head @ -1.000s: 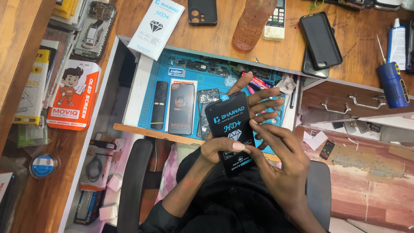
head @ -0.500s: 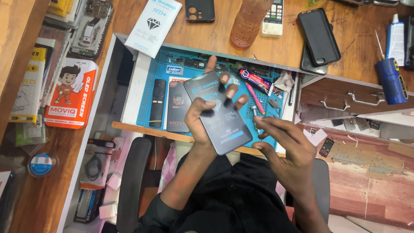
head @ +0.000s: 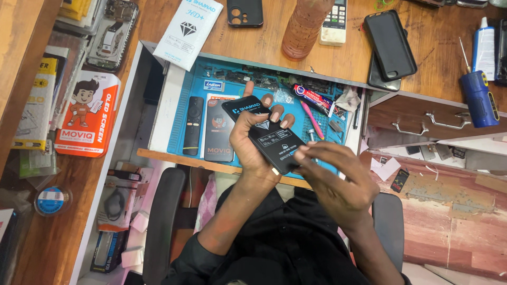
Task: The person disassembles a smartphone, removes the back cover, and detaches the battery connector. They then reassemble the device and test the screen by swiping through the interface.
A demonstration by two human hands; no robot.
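Packet, flat and black, sits gripped in my left hand above the open blue drawer; my right hand pinches its lower corner.

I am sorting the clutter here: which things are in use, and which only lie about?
In use:
- flat black printed packet
- left hand holding it
- right hand at its lower corner

Lying about:
- black remote control
- pink pen
- blue screwdriver
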